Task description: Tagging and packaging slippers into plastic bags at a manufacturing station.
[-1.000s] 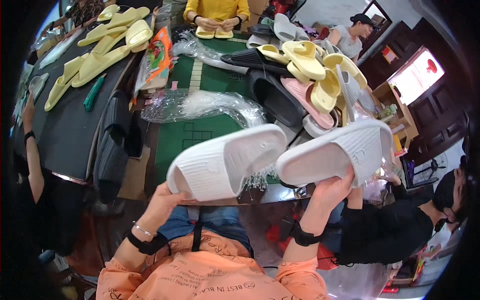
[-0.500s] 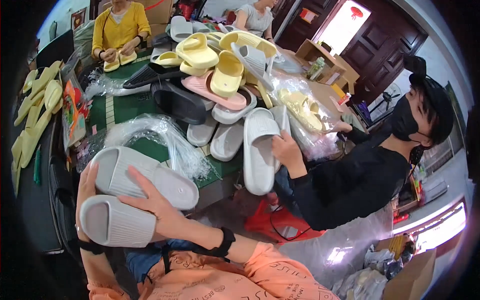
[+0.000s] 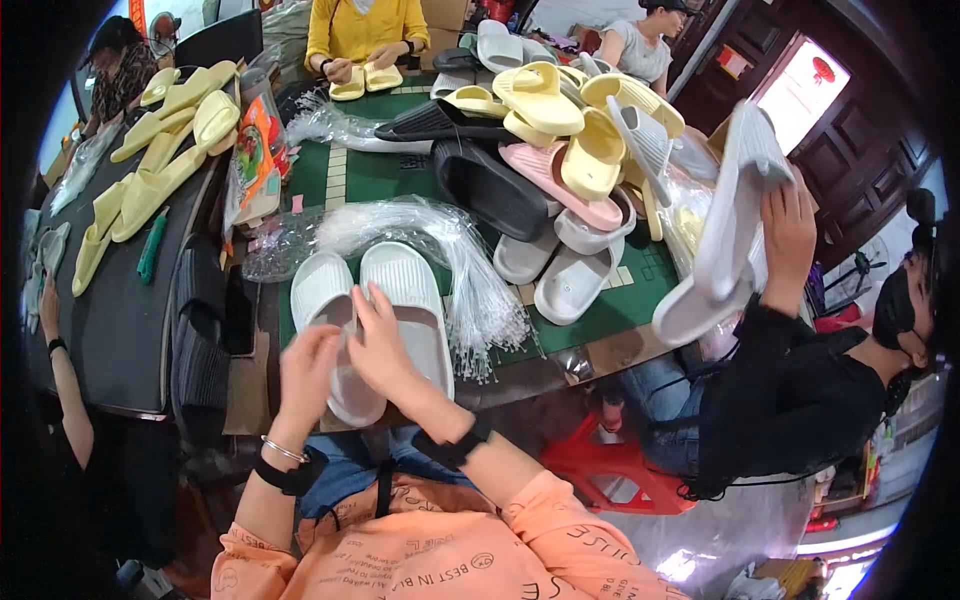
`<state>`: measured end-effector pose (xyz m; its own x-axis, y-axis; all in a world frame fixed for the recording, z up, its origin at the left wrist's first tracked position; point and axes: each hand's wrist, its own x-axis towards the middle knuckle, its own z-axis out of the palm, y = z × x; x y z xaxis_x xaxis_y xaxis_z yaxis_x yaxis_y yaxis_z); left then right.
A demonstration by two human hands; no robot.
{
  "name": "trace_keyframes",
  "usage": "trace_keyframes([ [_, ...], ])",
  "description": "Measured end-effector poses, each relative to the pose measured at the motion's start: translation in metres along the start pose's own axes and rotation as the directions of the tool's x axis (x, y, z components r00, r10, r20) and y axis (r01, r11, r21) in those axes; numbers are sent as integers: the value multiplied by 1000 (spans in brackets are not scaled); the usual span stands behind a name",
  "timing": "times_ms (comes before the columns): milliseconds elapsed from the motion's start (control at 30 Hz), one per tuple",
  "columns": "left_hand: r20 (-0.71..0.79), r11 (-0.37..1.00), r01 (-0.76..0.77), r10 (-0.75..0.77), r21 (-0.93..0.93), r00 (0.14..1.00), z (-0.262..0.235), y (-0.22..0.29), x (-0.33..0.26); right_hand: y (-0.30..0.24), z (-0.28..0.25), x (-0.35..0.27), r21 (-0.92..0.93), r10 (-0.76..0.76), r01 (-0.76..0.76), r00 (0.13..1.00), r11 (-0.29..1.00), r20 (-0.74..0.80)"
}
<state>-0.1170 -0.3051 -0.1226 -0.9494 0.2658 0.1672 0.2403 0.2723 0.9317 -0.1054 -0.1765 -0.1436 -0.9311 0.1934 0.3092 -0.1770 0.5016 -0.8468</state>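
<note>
Both hands, left [image 3: 308,372] and right [image 3: 378,345], lie flat on the white slippers [image 3: 375,310]; keeping soles aligned beside the plastic ties [image 3: 470,290] seems best.

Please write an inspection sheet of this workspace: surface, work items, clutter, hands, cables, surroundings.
Surface: green mat on a table, largely covered.
Work items: two white slides side by side at the near edge, soles up.
Clutter: bundle of clear plastic ties right of the slides; slide pile, yellow, pink, black and white; plastic bags.
Hands: left hand and right hand both rest on the white slides.
Cables: nothing seen.
Surroundings: person in black at right lifts white slides; person in yellow opposite; dark table at left with yellow slides.
</note>
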Motion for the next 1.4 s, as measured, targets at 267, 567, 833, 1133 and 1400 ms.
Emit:
trace_keyframes([
  [267, 159, 854, -185, 121, 486, 980, 26, -14, 19, 36, -178, -43, -244, 180, -324, 863, 914, -472],
  [567, 192, 791, -85, -42, 606, 980, 54, -42, 58, 90, -185, -73, -564, 233, -396, 911, 725, -341],
  [833, 191, 880, 14, -118, 476, 974, 56, -24, 48, 70, -196, -67, -437, 221, -378, 903, 816, -368],
  [1133, 418, 928, -64, -103, 366, 903, 37, -19, 51, 39, -191, -57, -11, 109, -139, 820, 990, -563],
  [1400, 407, 882, -93, -118, 462, 906, 40, -25, 50, 53, -205, -66, -656, 78, -304, 934, 691, -350],
])
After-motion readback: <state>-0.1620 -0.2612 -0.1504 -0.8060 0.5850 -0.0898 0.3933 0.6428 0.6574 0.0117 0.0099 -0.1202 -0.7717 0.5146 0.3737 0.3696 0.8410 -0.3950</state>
